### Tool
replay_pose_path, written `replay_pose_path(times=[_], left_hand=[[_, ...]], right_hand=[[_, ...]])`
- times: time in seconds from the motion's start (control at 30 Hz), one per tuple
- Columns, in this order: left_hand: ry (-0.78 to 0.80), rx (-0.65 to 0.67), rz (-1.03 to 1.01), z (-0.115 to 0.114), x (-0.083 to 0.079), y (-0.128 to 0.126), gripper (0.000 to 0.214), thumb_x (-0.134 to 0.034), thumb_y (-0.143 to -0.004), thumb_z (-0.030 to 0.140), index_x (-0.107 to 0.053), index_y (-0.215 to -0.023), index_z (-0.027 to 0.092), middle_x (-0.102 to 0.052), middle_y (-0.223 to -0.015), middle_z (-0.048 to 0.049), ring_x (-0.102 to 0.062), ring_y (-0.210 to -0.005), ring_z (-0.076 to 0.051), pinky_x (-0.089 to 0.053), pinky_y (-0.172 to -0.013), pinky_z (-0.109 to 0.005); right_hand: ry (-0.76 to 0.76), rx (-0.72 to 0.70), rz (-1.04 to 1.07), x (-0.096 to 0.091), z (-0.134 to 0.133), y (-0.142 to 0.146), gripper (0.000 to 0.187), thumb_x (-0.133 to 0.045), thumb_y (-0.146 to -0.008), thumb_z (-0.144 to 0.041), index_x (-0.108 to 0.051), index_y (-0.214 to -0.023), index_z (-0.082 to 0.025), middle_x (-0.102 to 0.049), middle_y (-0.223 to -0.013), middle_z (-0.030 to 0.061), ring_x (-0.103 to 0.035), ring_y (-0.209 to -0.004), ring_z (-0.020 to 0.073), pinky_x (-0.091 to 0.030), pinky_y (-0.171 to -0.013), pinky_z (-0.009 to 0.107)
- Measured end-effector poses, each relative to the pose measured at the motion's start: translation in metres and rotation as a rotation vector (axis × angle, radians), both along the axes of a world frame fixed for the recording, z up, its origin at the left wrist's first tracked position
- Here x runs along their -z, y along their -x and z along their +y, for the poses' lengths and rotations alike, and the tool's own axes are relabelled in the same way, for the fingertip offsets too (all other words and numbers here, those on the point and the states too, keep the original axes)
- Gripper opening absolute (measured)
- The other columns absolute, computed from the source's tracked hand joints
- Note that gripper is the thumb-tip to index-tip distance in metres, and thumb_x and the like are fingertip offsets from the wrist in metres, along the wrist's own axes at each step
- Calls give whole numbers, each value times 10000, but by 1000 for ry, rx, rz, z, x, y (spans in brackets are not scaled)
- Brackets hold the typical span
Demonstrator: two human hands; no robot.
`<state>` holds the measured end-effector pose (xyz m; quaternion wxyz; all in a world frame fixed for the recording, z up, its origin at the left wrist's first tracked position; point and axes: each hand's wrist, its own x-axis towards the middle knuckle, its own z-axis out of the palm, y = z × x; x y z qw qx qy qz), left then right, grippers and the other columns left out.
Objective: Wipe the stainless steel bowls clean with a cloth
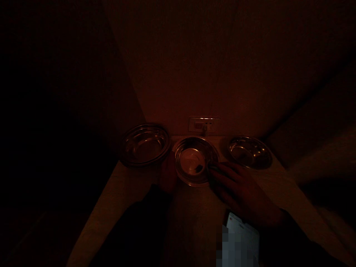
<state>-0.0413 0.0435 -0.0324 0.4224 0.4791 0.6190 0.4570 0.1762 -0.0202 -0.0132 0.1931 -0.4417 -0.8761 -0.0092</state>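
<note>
The scene is very dark. Three shiny steel bowls stand in a row on a pale counter point(194, 222) against the wall. My left hand point(167, 172) rests against the left rim of the middle bowl point(194, 160), fingers curled at the rim. My right hand point(240, 191) lies on the counter with its fingers stretched out, the fingertips touching the middle bowl's right rim. The left bowl point(145, 145) and the right bowl point(249, 152) stand untouched on either side.
A wall socket plate point(204, 124) sits on the wall just behind the middle bowl. A white card-like object point(241, 237) lies at the near edge below my right wrist. The counter drops off into darkness on the left.
</note>
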Motion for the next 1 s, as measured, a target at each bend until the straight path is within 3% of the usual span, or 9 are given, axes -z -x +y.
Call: replay_pose_path(times=[0.2,0.4,0.6,0.63,0.8,1.0], left_hand=[[20,21,51,-1,-3,0,424,-271,-921,328,-592,-1106,123,-631,-1187,-115,-558,-1141,-205,-383,-1031,-328],[-79,23,80,2,2,2,392,-290,-920,327,-619,-1025,142,-645,-1159,-115,-555,-1142,-234,-368,-1045,-360],[-113,18,137,0,2,1,389,-294,-918,259,-593,-1124,121,-597,-1250,-126,-503,-1210,-243,-354,-1061,-382],[-99,-31,135,0,2,0,399,-278,-923,268,-610,-1090,121,-629,-1198,-128,-536,-1170,-241,-378,-1043,-387],[-87,-25,167,3,6,1,471,-202,-937,327,-613,-1069,139,-681,-1083,-114,-619,-1037,-230,-464,-956,-402],[-133,25,290,6,7,3,325,-456,-837,201,-595,-1125,140,-651,-1158,-118,-556,-1146,-271,-374,-1038,-445]], right_hand=[[-11,-3,6,2,0,-1,419,-505,-886,-232,-496,-1305,-219,-513,-1330,86,-450,-1155,283,-445,-928,493],[-33,-5,24,7,1,-2,417,-513,-877,-235,-510,-1294,-215,-521,-1322,91,-451,-1165,283,-432,-945,497],[-53,-16,54,3,0,0,402,-517,-863,-218,-543,-1264,-218,-547,-1294,97,-470,-1148,283,-442,-924,495],[-51,-21,60,2,0,0,405,-515,-862,-212,-541,-1266,-219,-546,-1294,97,-469,-1148,281,-441,-923,493],[-37,-21,111,1,-1,0,408,-517,-854,-202,-545,-1261,-209,-541,-1295,100,-464,-1141,281,-428,-933,496],[-91,-18,179,11,5,-2,410,-548,-820,-180,-571,-1229,-203,-564,-1269,103,-475,-1133,268,-425,-937,484]])
